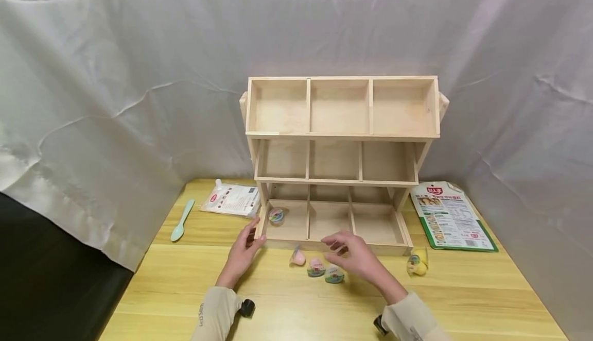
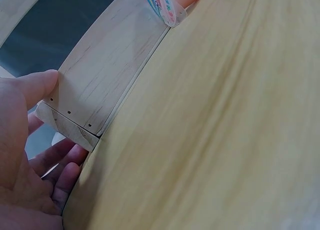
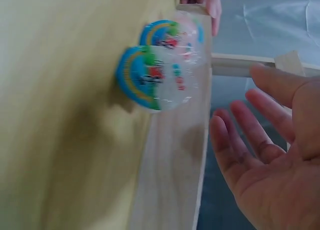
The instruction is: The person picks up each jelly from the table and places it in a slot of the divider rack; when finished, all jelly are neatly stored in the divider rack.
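Observation:
A three-tier wooden organizer box (image 1: 340, 158) stands on the table with its compartments facing me. My left hand (image 1: 243, 251) holds its lower left front corner; in the left wrist view the thumb (image 2: 42, 85) lies on the front board and the fingers are round the side. My right hand (image 1: 354, 258) hovers before the bottom tier, fingers loosely bent and holding nothing. Below it on the table are jelly cups: a pink one (image 1: 298, 257), another pink one (image 1: 316, 267) and a whitish one (image 1: 334, 274). One more jelly cup (image 1: 276, 216) sits in the bottom left compartment.
A yellow jelly cup (image 1: 417, 262) lies at the front right of the box. On the right is a green-edged food pouch (image 1: 454, 217). To the left lie a white spouted pouch (image 1: 233, 200) and a pale green spoon (image 1: 182, 221). Grey curtains (image 1: 139, 73) surround the table.

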Tool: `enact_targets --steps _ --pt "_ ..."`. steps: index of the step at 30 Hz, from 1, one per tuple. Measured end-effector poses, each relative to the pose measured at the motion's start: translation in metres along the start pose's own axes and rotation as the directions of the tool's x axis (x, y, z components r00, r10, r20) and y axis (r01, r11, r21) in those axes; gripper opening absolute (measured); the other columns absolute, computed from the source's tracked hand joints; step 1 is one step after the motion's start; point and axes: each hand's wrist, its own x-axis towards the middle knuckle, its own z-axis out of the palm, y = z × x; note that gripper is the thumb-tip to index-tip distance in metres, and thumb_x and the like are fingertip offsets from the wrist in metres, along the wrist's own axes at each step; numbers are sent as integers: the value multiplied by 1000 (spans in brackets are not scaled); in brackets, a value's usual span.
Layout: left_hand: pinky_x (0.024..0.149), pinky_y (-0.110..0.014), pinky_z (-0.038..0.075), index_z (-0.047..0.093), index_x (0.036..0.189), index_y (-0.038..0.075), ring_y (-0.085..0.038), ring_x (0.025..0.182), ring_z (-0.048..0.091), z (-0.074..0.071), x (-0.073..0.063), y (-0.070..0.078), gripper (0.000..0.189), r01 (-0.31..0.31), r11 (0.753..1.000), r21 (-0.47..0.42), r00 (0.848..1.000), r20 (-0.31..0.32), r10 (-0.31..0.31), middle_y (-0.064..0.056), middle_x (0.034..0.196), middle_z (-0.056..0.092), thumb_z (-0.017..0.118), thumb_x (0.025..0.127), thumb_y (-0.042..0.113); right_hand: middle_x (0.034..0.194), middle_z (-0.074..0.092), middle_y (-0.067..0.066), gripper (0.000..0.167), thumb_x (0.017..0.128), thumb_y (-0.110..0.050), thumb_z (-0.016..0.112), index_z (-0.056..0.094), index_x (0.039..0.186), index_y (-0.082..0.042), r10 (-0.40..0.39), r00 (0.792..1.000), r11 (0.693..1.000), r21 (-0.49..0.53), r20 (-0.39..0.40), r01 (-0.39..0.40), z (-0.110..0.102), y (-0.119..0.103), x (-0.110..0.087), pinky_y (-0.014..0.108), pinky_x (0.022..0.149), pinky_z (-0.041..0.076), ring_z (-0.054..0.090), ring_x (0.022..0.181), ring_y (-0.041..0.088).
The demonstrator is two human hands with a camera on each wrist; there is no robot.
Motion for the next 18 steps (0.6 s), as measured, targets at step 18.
enact_targets --steps 18 --pt "106 -45 46 42 159 19 -32 123 59 2 0 -2 61 3 1000 1 1000 -15 -3 -20 140 59 65 103 26 110 67 7 39 86 -13 84 72 122 -5 19 991 1000 -10 134 -18 12 31 -19 25 76 54 62 92 17"
